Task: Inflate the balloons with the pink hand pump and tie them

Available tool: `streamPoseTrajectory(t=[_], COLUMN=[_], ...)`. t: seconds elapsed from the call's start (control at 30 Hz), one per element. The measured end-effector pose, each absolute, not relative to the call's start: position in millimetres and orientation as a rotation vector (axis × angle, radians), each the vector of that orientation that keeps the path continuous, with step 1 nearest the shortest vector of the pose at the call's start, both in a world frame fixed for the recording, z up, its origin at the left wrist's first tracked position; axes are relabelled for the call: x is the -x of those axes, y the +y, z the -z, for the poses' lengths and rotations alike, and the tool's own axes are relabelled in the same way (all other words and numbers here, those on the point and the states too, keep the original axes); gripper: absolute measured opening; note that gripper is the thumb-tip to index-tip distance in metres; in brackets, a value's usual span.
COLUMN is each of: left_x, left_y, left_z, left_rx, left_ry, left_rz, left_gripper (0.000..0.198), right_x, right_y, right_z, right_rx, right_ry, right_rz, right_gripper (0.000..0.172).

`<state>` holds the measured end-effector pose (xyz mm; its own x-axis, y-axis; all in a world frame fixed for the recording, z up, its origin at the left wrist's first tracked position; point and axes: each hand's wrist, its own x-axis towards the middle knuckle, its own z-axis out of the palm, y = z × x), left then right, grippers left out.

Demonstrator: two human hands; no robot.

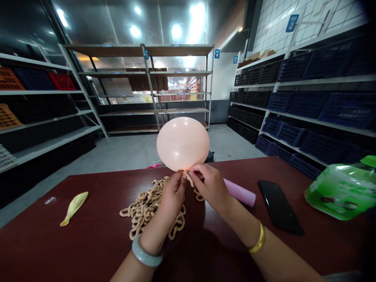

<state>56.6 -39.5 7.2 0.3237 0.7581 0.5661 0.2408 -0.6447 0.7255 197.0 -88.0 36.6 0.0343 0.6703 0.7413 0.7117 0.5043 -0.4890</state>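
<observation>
An inflated pale peach balloon (183, 143) stands upright above the table's far edge, its neck down between my hands. My left hand (172, 188) is closed in a pinch at the balloon's neck. My right hand (210, 185) pinches at the same spot, on a tan elastic loop (189, 179) that lies against the neck. Fingers partly hide the neck and the loop. A tangled pile of tan elastic loops (147, 201) spreads on the table beneath and left of my left hand. More loops (199, 195) lie under my right hand.
On the dark red table (96, 239) lie a limp yellow balloon (74, 207), a pink cylinder (241, 192), a black phone (280, 206) and a green-filled bottle (337, 192). Shelving (182, 73) stands behind, with blue crates (349, 107) on racks at right.
</observation>
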Motion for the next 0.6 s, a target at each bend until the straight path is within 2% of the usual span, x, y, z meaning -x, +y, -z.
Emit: streamPoseTrajectory(t=[0.27, 0.43, 0.6], left_x=[-57.0, -59.2, -60.6], left_y=[-42.5, -45.0, -44.8], left_z=[-10.9, -12.2, -7.1], left_rx=[-2.241, -2.016, -1.688], left_ry=[0.943, 0.895, 0.743], left_rz=[-1.307, -1.320, -1.241], left_gripper=[0.021, 0.020, 0.018], right_x=[-199.8, -194.6, -193.1], right_y=[-88.9, -93.5, -95.4], right_z=[-41.0, -40.5, -41.7], right_rx=[1.346, 1.332, 1.275], right_ry=[-1.742, -1.821, -1.880], right_rz=[0.133, 0.276, 0.264], right_gripper=[0.007, 0.009, 0.013])
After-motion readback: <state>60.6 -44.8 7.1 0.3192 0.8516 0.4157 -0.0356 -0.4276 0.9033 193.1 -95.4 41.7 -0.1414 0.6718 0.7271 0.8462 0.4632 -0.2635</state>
